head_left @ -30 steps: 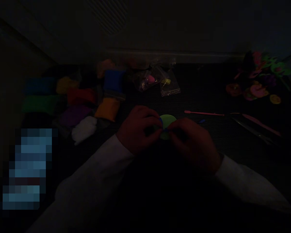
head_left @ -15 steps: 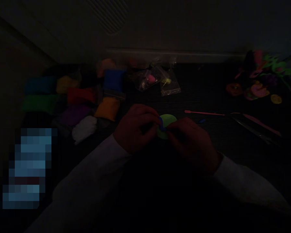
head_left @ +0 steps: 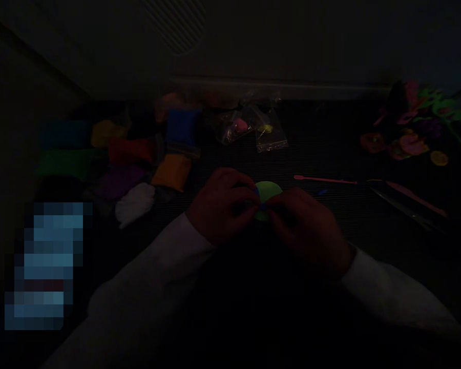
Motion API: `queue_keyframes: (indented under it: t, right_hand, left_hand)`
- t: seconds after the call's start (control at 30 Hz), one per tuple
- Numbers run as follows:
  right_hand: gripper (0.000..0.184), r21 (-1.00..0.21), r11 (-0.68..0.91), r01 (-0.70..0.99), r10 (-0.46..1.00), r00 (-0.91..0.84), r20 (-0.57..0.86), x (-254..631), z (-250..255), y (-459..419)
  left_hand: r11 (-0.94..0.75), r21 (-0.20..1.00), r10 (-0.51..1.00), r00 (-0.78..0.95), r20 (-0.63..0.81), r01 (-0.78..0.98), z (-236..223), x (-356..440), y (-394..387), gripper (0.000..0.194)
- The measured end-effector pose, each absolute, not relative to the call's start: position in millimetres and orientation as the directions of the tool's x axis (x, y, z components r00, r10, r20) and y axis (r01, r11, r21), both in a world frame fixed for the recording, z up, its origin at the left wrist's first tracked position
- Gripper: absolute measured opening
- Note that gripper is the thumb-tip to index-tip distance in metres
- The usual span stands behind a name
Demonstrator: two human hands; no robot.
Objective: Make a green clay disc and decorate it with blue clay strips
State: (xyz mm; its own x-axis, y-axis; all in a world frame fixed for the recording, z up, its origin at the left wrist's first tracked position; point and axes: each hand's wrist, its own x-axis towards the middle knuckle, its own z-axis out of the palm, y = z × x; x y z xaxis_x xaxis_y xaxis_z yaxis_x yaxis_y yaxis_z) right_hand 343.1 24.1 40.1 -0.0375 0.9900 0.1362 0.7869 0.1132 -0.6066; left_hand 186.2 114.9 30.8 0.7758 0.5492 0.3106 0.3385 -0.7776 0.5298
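Observation:
In dim light a pale green flat disc (head_left: 269, 189) lies on the dark table under my fingertips. A small strip of blue modelling clay (head_left: 263, 206) crosses its near part. My left hand (head_left: 226, 205) pinches the clay from the left, its fingers covering part of the strip. From the right, the thumb and forefinger of my right hand (head_left: 307, 225) are pinched on the other end. Much of the clay is hidden between the fingers. Just right of my right hand lies a small blue piece (head_left: 322, 192).
Bags of coloured clay, such as a blue bag (head_left: 183, 125) and an orange bag (head_left: 172, 171), lie to the left. A pink tool (head_left: 325, 180) and scissors (head_left: 403, 207) lie right. Colourful clay figures (head_left: 411, 143) stand back right. A pixelated lit screen (head_left: 48, 266) is at left.
My left hand has shifted slightly right, bringing its fingertips closer to my right hand. Less of the blue clay shows between them. The whole view has drifted a little.

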Motion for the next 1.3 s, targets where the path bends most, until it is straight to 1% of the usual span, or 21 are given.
queue_keyframes:
  t: [0.17, 0.53, 0.77, 0.93, 1.03, 1.13, 1.3]
  right_hand:
    - [0.014, -0.629, 0.114, 0.769, 0.991, -0.046, 0.124, 347.0, 41.9, 23.7]
    - [0.012, -0.593, 0.09, 0.8, 0.993, -0.026, 0.116, 349.9, 44.5, 18.1]
    - [0.011, -0.548, 0.098, 0.831, 0.993, -0.048, 0.104, 349.8, 47.2, 17.8]
    - [0.015, -0.578, 0.099, 0.81, 0.995, -0.064, 0.081, 350.1, 48.9, 16.3]
    - [0.017, -0.571, 0.111, 0.814, 0.994, -0.08, 0.079, 351.3, 48.7, 15.7]
    - [0.017, -0.556, 0.116, 0.823, 0.993, -0.078, 0.091, 352.4, 48.6, 15.9]
    - [0.015, -0.555, 0.092, 0.826, 0.996, -0.063, 0.07, 352.8, 50.1, 17.0]
  left_hand:
    - [-0.731, 0.584, 0.605, 0.731, 0.316, 0.352, 33.2, 184.2, 115.6, 0.014]
    - [-0.734, 0.544, 0.635, 0.695, 0.338, 0.407, 29.5, 183.3, 117.3, 0.013]
    - [-0.756, 0.527, 0.601, 0.73, 0.326, 0.388, 30.0, 185.2, 117.3, 0.012]
    - [-0.77, 0.514, 0.577, 0.756, 0.308, 0.378, 27.9, 186.7, 117.6, 0.01]
    - [-0.772, 0.514, 0.574, 0.756, 0.314, 0.373, 27.5, 187.1, 117.4, 0.011]
    - [-0.769, 0.516, 0.579, 0.753, 0.313, 0.378, 27.0, 187.1, 117.1, 0.011]
    - [-0.777, 0.51, 0.57, 0.757, 0.321, 0.369, 25.3, 186.7, 117.3, 0.013]
